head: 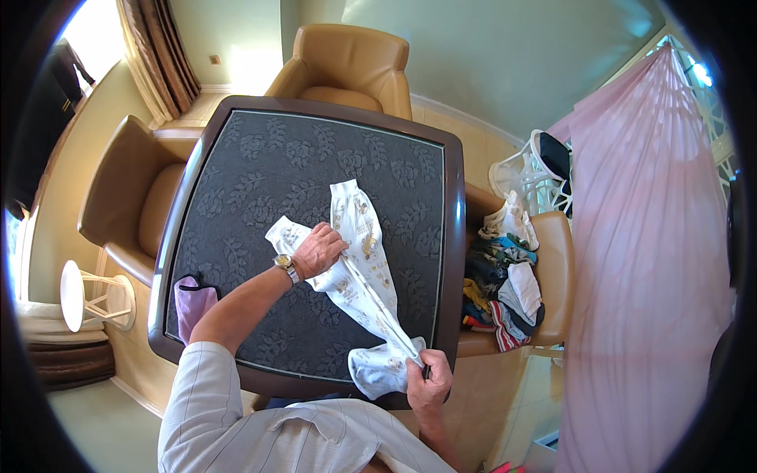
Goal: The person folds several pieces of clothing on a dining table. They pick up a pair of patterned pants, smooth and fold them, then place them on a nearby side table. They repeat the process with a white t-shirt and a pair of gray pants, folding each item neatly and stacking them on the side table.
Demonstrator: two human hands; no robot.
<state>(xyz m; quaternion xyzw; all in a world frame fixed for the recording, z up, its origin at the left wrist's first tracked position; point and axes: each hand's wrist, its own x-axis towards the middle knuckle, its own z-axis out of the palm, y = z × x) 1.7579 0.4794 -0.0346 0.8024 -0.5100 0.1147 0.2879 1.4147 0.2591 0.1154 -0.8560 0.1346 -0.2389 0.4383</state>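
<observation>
A pair of small white trousers (371, 245) with a teddy-bear print lies stretched across the dark patterned tabletop (284, 171). Its cuffed legs point away from me, and the waist end hangs at the near right edge of the table. My left hand (319, 251), with a wristwatch (285, 263) on the wrist, grips the cloth between the two legs. At the waist end, my right hand (427, 381) pinches the fabric between thumb and fingers. A fold runs taut between both hands.
A purple cloth (194, 301) with dark trim lies at the table's left. Assorted clothes (502, 278) are heaped on a tan chair (553, 272) at the right. Two more tan armchairs (349, 59) stand at the far and left sides. A pink curtain (639, 248) hangs beyond the clothes.
</observation>
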